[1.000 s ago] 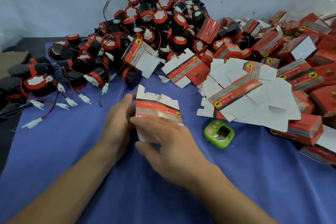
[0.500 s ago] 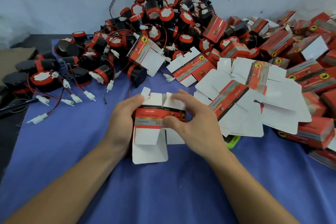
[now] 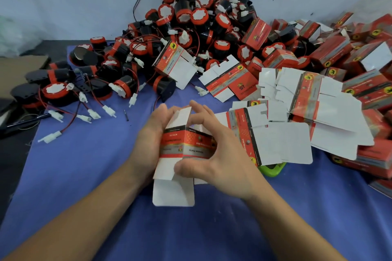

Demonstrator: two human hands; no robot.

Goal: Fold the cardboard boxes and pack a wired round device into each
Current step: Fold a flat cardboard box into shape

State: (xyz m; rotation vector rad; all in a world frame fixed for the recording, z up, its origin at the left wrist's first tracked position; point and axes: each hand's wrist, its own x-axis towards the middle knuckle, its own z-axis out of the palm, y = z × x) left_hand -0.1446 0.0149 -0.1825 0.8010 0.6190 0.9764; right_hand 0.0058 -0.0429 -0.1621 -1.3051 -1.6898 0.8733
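Head camera shows me the half-formed cardboard box (image 3: pixel 191 146) at frame centre over the blue cloth (image 3: pixel 74 154), opened into a sleeve with white flaps loose at top and bottom. My left hand (image 3: pixel 146 146) wraps its left wall while my right hand (image 3: pixel 224 167) pinches it, thumb low and fingers on top, I judge to square it up. Round devices (image 3: pixel 191 17) sit heaped at upper centre, within reach for packing.

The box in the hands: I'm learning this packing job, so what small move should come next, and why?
Probably fold the near white flap in to close that end. The left hand and right hand grip the box part-opened into a sleeve, flaps loose at both ends; a wired round device would likely slip through.
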